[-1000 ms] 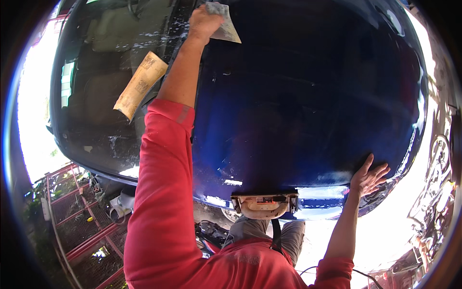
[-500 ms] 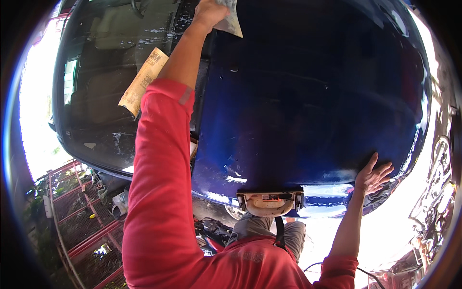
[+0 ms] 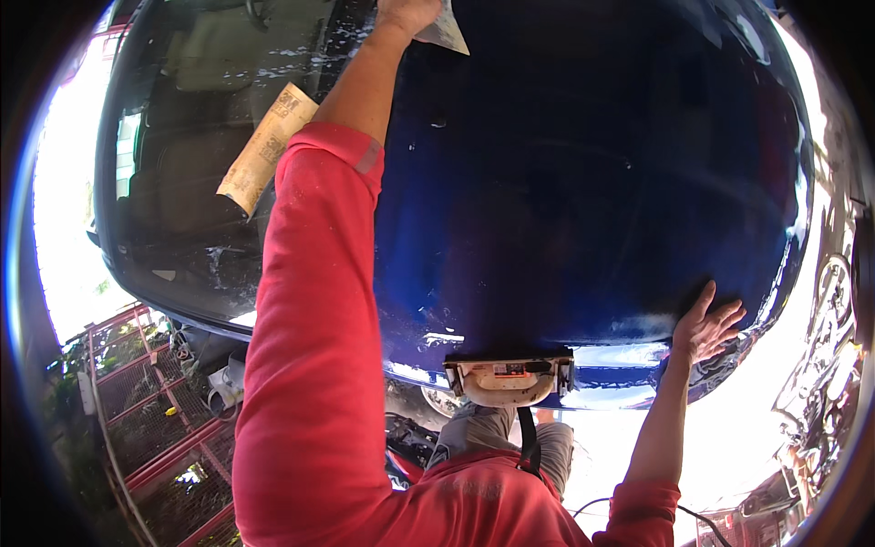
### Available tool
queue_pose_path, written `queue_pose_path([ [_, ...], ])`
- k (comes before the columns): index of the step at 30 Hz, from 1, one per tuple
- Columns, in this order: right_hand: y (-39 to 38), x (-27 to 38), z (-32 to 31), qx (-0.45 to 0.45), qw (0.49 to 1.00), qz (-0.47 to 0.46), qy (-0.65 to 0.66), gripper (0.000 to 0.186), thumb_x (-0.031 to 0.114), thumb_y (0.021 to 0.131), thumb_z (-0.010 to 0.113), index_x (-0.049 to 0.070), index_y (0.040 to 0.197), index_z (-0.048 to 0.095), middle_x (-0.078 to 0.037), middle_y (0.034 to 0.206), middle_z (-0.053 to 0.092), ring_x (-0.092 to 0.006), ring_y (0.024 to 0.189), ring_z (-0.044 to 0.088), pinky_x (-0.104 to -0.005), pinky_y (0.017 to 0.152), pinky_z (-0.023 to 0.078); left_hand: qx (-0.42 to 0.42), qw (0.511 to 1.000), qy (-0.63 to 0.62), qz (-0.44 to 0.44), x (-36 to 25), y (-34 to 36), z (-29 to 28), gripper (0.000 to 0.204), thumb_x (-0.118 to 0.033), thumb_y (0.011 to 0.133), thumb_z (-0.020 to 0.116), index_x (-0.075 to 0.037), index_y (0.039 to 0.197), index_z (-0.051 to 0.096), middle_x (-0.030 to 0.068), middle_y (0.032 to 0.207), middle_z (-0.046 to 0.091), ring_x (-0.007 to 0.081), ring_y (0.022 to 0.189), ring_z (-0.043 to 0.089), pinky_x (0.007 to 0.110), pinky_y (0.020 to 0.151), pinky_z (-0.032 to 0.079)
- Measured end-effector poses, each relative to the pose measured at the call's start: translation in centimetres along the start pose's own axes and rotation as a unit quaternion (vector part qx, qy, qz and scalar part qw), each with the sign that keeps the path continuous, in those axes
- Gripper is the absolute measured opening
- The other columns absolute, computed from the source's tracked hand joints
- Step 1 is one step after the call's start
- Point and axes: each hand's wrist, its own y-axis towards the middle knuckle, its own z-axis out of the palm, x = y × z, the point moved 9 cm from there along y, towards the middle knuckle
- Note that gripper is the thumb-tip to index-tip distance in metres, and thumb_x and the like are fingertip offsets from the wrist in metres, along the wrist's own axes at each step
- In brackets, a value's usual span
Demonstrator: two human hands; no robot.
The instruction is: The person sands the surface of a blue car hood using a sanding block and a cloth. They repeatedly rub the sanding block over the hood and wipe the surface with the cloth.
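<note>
At the far side of the dark blue car hood (image 3: 547, 201), my left hand (image 3: 407, 13) is closed on a pale grey sheet of sandpaper (image 3: 444, 33). Part of the hand and sheet is cut off by the upper edge. The sheet lies against the hood near the windshield border. My right hand (image 3: 706, 330) rests on the hood's near right edge, fingers spread, holding nothing. A curled yellowish sandpaper sheet (image 3: 269, 149) lies on the windshield (image 3: 173, 223), left of my left forearm.
A tool with a beige loop handle (image 3: 507, 387) and metal end clamps sits at the hood's near edge, before my waist. Red metal mesh frames (image 3: 150, 401) stand at lower left. Metal clutter (image 3: 825, 356) lines the right side. A dark cable (image 3: 697, 520) runs by my right sleeve.
My left hand has slid a little to the right and farther away with the sandpaper. My right hand has stayed nearly in place. The whole view has shifted slightly.
</note>
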Motion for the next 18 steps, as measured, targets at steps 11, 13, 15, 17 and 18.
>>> queue_pose_path([
  [11, -0.1, 0.2, -0.2, 0.015, 1.000, 0.005, 0.002, 0.110, 0.092, 0.093, 0.022, 0.013, 0.170, 0.018, -0.010, 0.178, 0.014, -0.0461, 0.161, 0.013, -0.0665, 0.127, 0.014, 0.070, 0.968, -0.231, 0.073, -1.2, -0.6, 2.0, 0.024, -0.006, 0.082, 0.066, -0.004, 0.103, 0.076, 0.0109, 0.098, 0.078, 0.0267, 0.093, 0.075, 0.040, 0.078, 0.059],
  [13, 0.0, 0.1, -0.2, 0.007, 1.000, 0.014, 0.004, 0.110, 0.092, 0.093, 0.021, 0.013, 0.170, 0.019, -0.010, 0.178, 0.015, -0.0463, 0.161, 0.013, -0.0665, 0.127, 0.014, 0.041, 0.930, -0.351, 0.101, -1.6, 0.0, 2.1, 0.020, -0.005, 0.082, 0.066, -0.005, 0.099, 0.077, 0.0074, 0.089, 0.077, 0.0234, 0.084, 0.074, 0.040, 0.075, 0.059],
  [15, 0.0, 0.1, -0.1, 0.010, 1.000, 0.006, -0.007, 0.110, 0.092, 0.093, 0.021, 0.013, 0.170, 0.019, -0.011, 0.178, 0.015, -0.0466, 0.161, 0.013, -0.0666, 0.127, 0.014, -0.048, 0.970, -0.177, 0.162, -1.9, 0.9, 2.3, 0.019, -0.009, 0.083, 0.066, -0.008, 0.098, 0.078, 0.0096, 0.089, 0.078, 0.0278, 0.084, 0.075, 0.041, 0.076, 0.060],
  [17, 0.1, 0.0, 0.0, 0.004, 1.000, 0.006, -0.001, 0.110, 0.092, 0.092, 0.021, 0.013, 0.170, 0.020, -0.011, 0.177, 0.016, -0.0468, 0.161, 0.013, -0.0666, 0.127, 0.014, -0.120, 0.982, 0.053, 0.135, -2.7, 1.4, 1.8, 0.021, -0.015, 0.085, 0.063, -0.011, 0.099, 0.079, 0.0131, 0.092, 0.078, 0.0326, 0.088, 0.076, 0.043, 0.078, 0.061],
  [18, 0.1, -0.1, 0.0, 0.002, 1.000, 0.004, -0.004, 0.111, 0.092, 0.092, 0.021, 0.013, 0.170, 0.020, -0.011, 0.177, 0.016, -0.0467, 0.161, 0.014, -0.0666, 0.127, 0.014, -0.120, 0.949, 0.149, 0.251, -4.4, 0.7, 2.2, 0.021, -0.013, 0.085, 0.064, -0.010, 0.100, 0.079, 0.0126, 0.092, 0.079, 0.0314, 0.087, 0.076, 0.043, 0.077, 0.061],
])
